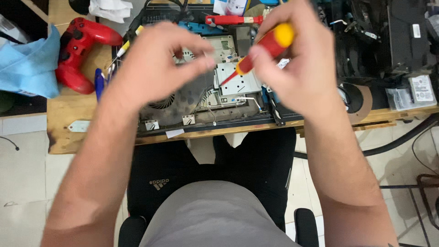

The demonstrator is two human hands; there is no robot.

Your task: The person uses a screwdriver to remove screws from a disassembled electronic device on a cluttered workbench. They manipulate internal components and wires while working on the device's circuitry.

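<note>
Gripping a red screwdriver (265, 48) with a yellow cap, the right hand (297, 64) closes around its handle, the tip angled down at a metal plate (238, 82) inside the opened console (206, 98) on the wooden bench (68, 110); the left hand (155, 64) hovers over the console with fingers pinched together, whether on anything I cannot tell. A red gamepad (80, 50) and blue cloth (27, 64) lie to the left

Electronics repair workbench (68, 137), opened console (201, 98), screwdrivers (233, 20)
</note>
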